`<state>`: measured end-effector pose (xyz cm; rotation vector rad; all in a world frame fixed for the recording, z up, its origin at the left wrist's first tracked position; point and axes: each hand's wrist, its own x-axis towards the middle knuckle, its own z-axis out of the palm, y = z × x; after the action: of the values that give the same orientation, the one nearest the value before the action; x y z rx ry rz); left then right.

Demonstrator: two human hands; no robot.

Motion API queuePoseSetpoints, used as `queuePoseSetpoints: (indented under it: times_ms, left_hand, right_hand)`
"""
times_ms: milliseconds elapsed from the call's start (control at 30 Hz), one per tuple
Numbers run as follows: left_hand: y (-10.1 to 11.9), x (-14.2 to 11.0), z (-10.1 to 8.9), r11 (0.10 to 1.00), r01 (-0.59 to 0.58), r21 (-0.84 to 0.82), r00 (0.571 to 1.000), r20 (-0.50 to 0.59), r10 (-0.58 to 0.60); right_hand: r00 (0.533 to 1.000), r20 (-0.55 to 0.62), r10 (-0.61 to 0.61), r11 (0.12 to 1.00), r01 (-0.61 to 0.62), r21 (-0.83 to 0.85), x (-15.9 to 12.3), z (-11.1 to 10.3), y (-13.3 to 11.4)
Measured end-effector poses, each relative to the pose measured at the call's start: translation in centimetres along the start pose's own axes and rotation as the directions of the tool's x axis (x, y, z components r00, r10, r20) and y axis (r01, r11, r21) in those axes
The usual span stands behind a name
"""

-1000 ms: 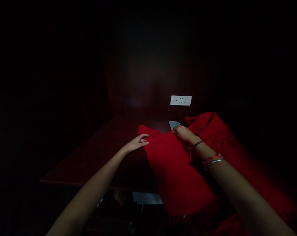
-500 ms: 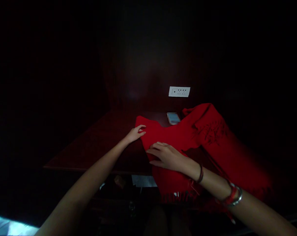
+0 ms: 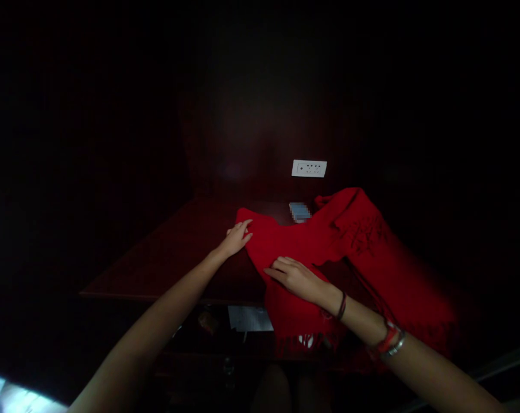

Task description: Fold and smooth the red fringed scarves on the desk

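Right hand (image 3: 297, 276) palm-down, grip loose, on red fringed cloth (image 3: 286, 241) draped over smooth dark bench (image 3: 165, 258), left hand (image 3: 235, 238) at cloth's left edge, can't tell if grip pinches, flat rectangular phone (image 3: 300, 211), white oblong socket plate (image 3: 309, 168)

Edges: sunk in near-black
Wall (image 3: 260, 109): faint glow, perhaps a dim shadow
Cloth (image 3: 286, 240): lit centrally, fading rightward
Phone (image 3: 300, 211): blurred into blocks
Lower left: white glare
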<state>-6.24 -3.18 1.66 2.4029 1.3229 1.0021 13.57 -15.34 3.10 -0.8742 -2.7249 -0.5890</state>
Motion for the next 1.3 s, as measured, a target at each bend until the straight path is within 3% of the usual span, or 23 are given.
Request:
queuePoseSetpoints:
  times_ms: [67,167,233,300,467,633,833,967,1033,1133,1233,1300]
  left_hand:
    - [0.9,-0.7,-0.6,0.991,-0.129,0.046,0.992,0.007,0.129]
    - [1.8,-2.0,-0.8,0.960,-0.280,0.024,0.930,0.255,0.265]
    - [2.0,-2.7,-0.6,0.953,-0.300,0.027,0.863,0.434,0.259]
    - [1.8,-2.9,-0.3,0.954,-0.297,0.045,0.829,0.507,0.234]
    - [1.7,-2.7,-0.1,0.950,-0.307,0.049,0.827,0.509,0.241]
    - [2.1,-2.7,-0.1,0.956,-0.284,0.067,0.843,0.492,0.216]
    - [2.7,-3.1,-0.2,0.942,-0.326,0.082,0.834,0.494,0.246]
    - [3.5,-3.3,-0.7,0.916,-0.393,0.081,0.813,0.496,0.305]
    - [4.2,-3.3,-0.6,0.897,-0.440,0.047,0.797,0.481,0.366]
    - [5.3,-2.9,0.2,0.897,-0.442,-0.016,0.787,0.472,0.396]
    - [5.9,-2.2,1.4,0.947,-0.321,0.021,0.820,0.506,0.267]
    - [6.0,-1.9,2.1,0.959,-0.278,0.060,0.813,0.546,0.202]
  right_hand:
    - [0.999,-0.013,0.037,0.999,-0.037,0.002,-0.3,0.7,-0.3]
    - [0.999,-0.023,0.027,1.000,-0.027,-0.011,-0.4,0.8,-0.6]
    - [1.000,-0.016,0.012,1.000,-0.012,0.003,-0.4,0.4,-0.7]
    - [1.000,-0.007,0.024,0.997,-0.024,0.072,-0.5,-0.2,-0.7]
    - [0.986,0.014,0.166,0.958,-0.165,0.234,-2.1,-0.4,1.3]
    - [0.979,0.126,0.163,0.978,-0.178,0.113,-4.2,0.4,4.7]
    - [0.991,0.008,0.132,0.991,-0.132,0.006,-5.5,0.5,5.8]
    - [0.960,-0.001,0.279,0.950,-0.276,0.145,-6.1,0.7,5.8]
    - [0.942,0.085,0.325,0.909,-0.336,0.247,-6.3,0.5,5.9]
    - [0.931,0.248,0.268,0.873,-0.344,0.345,-6.6,-0.3,6.4]
    - [0.901,0.361,0.241,0.872,-0.364,0.326,-6.5,-1.5,7.3]
    - [0.866,0.454,0.209,0.878,-0.370,0.302,-6.2,-2.4,8.1]
